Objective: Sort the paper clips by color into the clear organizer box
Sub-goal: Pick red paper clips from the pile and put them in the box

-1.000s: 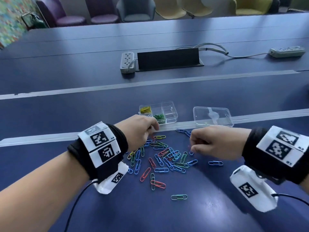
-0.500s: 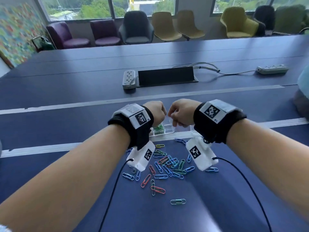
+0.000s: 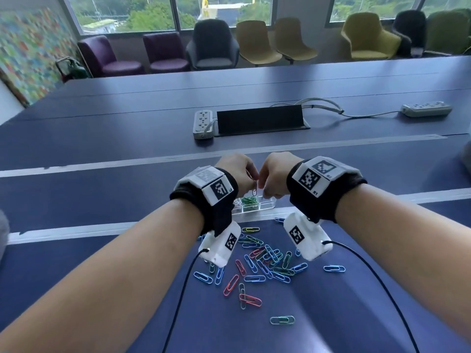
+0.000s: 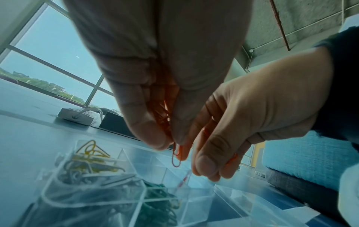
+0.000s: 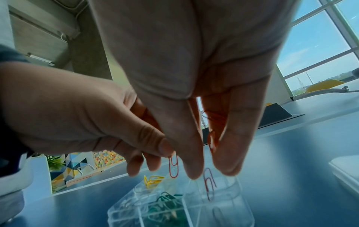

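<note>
Holding both hands over the clear box (image 3: 265, 205), we've got red clips in each. Our left hand (image 3: 235, 174) pinches one red clip (image 4: 176, 156) between thumb and forefinger, hanging straight down, w/ more red ones bunched in the palm; can't count those. Our right hand (image 3: 274, 178) has its fingers curled down around a few red clips too, approx 2 showing in the right wrist view. One more red clip (image 5: 209, 183) sits just under the right fingertips (image 5: 192, 169), above an open compartment of the box; we can't tell if it's touching them.

Box compartments w/ contents visible: 3 – yellow clips (image 4: 91, 151) at the far left, white/silver ones (image 4: 77, 173) nearer, green ones (image 3: 248, 201) beside them. Too tangled to count.

The loose pile (image 3: 265, 258) lies on the blue table (image 3: 102, 149) nearer to us than the box, mostly blue, green and pink, roughly 30. One teal clip (image 3: 282, 320) sits apart, closest to us.

Farther off on the table: 2 power strips (image 3: 203, 122), 1 black panel (image 3: 260, 120).
</note>
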Available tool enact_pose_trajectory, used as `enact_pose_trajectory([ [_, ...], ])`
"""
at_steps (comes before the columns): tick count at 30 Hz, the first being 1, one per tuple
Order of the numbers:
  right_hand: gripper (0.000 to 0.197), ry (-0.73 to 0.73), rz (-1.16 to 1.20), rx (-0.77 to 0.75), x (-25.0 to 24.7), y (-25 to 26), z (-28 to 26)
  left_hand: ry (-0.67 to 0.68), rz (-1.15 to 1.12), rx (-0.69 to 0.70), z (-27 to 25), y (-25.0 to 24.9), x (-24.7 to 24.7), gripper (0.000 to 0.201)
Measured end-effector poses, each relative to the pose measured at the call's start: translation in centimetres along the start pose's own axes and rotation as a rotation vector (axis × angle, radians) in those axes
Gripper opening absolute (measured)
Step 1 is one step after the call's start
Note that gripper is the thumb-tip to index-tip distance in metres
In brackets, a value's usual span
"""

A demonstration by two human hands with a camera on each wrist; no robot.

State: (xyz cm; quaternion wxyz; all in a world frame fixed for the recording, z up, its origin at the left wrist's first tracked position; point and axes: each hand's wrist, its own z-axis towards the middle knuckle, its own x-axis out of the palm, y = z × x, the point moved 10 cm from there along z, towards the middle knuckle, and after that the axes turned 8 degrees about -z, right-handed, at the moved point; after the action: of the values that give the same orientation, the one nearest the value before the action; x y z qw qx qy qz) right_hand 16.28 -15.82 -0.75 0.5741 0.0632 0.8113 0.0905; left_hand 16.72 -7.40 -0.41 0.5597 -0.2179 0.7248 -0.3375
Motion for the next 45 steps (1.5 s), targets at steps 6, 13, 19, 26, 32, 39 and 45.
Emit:
enact_pose_trajectory([
  [6, 0.036, -0.005, 0.001, -0.013, -0.4, 0.7, -0.4, -0.002, -0.039, -0.004, 0.3, 0.4, -0.3, 0.014],
  [13, 0.036, -0.044, 0.122, 0.004, -0.7, 0.8, -1.0, -0.024, -0.09, 0.02, 0.5, 0.1, -0.4, 0.016],
  [19, 0.063, 0.018, 0.414, 0.063, 0.6, -0.9, -0.6, 0.011, -0.075, 0.063, 0.7, -0.4, 0.9, 0.022],
  [26, 0.054, 0.03, 0.484, 0.121, 0.7, -3.1, -0.5, 0.034, 0.108, 0.125, 0.8, -1.5, 1.5, 0.017],
  [32, 0.055, -0.006, 0.428, 0.109, 0.8, -4.4, -0.7, 0.105, 0.22, 0.143, 0.4, -2.1, 2.7, 0.026],
  [39, 0.05, 0.003, 0.356, 0.053, 1.0, -4.2, -0.8, 0.033, 0.191, 0.194, -0.1, -2.9, 2.3, 0.031],
  [45, 0.03, -0.091, 0.091, -0.089, 0.2, -3.0, -3.0, 0.018, 0.138, 0.243, -1.5, -2.8, 0.7, 0.015],
])
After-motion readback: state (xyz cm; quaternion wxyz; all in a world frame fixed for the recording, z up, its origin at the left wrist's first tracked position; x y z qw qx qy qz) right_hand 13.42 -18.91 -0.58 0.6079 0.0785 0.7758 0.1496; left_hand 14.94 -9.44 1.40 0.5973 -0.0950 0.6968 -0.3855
